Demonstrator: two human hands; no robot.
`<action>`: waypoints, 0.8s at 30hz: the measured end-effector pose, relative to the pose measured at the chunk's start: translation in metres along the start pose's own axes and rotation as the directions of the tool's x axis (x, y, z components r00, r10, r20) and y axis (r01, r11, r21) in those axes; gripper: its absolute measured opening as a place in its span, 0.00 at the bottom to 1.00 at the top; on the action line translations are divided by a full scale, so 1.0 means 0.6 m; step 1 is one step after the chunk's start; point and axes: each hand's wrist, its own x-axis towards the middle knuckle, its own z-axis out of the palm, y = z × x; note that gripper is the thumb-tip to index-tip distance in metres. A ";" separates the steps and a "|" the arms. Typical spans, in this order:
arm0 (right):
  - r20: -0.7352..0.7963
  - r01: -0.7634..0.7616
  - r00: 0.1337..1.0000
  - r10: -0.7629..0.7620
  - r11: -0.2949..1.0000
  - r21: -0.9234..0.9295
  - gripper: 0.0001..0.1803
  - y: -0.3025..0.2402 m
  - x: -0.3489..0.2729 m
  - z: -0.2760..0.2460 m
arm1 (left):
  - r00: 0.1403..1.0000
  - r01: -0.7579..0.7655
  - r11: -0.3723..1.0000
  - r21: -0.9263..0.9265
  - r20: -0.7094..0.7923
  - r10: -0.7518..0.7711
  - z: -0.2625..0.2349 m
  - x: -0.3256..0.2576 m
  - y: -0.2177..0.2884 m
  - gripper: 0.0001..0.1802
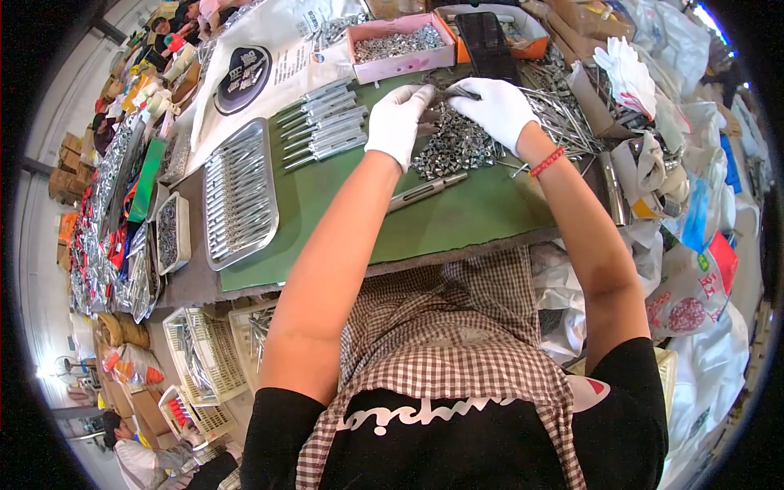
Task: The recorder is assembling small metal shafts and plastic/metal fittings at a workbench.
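My left hand [398, 123] and my right hand [500, 112], both in white gloves with grey-stained fingertips, meet at the far side of a pile of small metal fittings [457, 140]. The fingers of each hand are bent and pressed together; whatever they hold is too small or hidden to make out. Nearer to me, a slotted metal tube [428, 191] lies slanted on the green work mat [457, 220]. Left of my left hand, several metal tubes with thin shafts [327, 126] lie side by side. A metal tray [273, 200] of similar slim metal pieces stands farther left.
Behind the pile stand a pink box [404, 61] of small metal parts and an orange box [532, 49], with a black flat case [485, 41] leaning there. Loose thin rods [563, 118] and a white glove [625, 75] lie right. A small bin [172, 233] stands left; people work beyond.
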 end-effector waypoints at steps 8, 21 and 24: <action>0.234 -0.357 0.930 0.283 0.550 0.755 0.14 -0.013 0.006 -0.009 | 0.978 -0.207 0.974 0.094 -0.014 0.209 0.018 -0.014 0.029 0.11; -0.306 0.062 0.950 -0.066 0.998 -0.024 0.14 -0.016 -0.009 0.020 | 0.974 -0.222 0.863 0.454 0.066 0.216 0.006 -0.003 0.007 0.13; -0.251 0.021 0.967 -0.031 0.999 -0.043 0.15 -0.007 -0.011 0.015 | 0.928 -0.351 0.610 0.711 0.178 0.327 -0.007 -0.002 -0.001 0.15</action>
